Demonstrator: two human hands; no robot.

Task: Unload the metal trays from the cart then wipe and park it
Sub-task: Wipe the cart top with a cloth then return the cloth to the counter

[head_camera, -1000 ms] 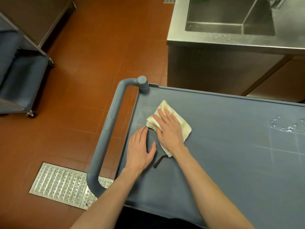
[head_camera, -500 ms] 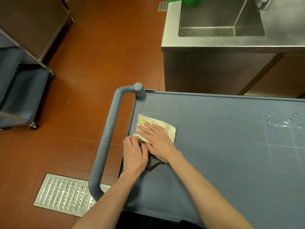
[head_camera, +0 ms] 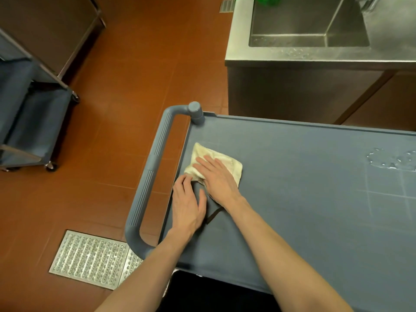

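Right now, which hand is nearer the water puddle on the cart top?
Right. The right hand lies flat on the cloth near the handle end, well short of the water puddle; the left hand rests farther off, at the cart's handle-side edge.

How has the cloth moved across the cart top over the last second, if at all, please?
Yes. Pressed under the right hand, the cloth has slid left toward the cart handle, and its corner now nearly meets that edge.
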